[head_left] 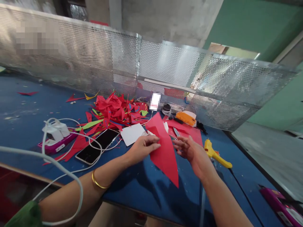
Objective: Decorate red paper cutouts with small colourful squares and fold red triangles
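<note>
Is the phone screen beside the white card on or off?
Off: the phone shows a black face, with no lit display. Whether it is merely asleep, I cannot tell.

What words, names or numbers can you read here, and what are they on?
None can be read.
Lit phone: screen blurred out.
Purple power strips: any print is too small and blurred.
Red scraps: blue marks, too small to tell if they are letters.
Red sheet in the left hand: no writing shows.

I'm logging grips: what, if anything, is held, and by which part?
The left hand pinches the curved red sheet near its left edge; the right hand seems empty.
</note>
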`<action>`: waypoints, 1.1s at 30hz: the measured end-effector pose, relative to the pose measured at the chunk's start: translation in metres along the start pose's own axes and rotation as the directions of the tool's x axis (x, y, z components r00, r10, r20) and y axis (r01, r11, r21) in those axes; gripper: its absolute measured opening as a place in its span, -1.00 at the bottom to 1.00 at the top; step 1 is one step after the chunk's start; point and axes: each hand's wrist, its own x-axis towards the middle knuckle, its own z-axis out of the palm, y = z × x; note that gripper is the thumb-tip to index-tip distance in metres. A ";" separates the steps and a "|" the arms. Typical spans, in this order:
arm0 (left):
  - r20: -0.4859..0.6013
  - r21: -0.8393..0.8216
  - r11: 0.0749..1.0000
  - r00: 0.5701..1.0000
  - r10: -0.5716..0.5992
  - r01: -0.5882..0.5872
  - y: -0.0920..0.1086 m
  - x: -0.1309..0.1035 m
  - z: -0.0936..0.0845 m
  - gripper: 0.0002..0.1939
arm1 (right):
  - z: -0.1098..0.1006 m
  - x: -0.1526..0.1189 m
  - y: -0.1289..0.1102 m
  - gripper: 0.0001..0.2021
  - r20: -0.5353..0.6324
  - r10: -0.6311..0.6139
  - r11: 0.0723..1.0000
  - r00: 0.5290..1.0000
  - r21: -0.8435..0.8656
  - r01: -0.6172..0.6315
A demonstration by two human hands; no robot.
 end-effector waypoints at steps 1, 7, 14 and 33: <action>0.120 0.053 0.999 0.993 -0.017 0.011 0.000 -0.002 0.001 -0.86 | 0.001 -0.001 0.001 -0.48 0.079 0.046 0.999 0.996 -0.018 -0.044; 0.233 0.100 0.977 0.950 -0.206 0.187 -0.009 -0.003 0.005 -0.81 | 0.015 -0.009 0.015 -0.56 0.081 0.069 0.995 0.994 -0.077 -0.063; 0.223 0.092 0.944 0.917 -0.331 0.318 -0.013 0.002 0.005 -0.74 | 0.016 -0.005 0.028 -0.57 0.102 0.172 0.979 0.980 -0.129 -0.159; 0.080 -0.116 0.943 0.950 -0.303 0.311 -0.018 0.002 0.008 -0.76 | 0.014 0.004 0.030 -0.66 -0.026 0.073 0.995 0.997 -0.064 -0.075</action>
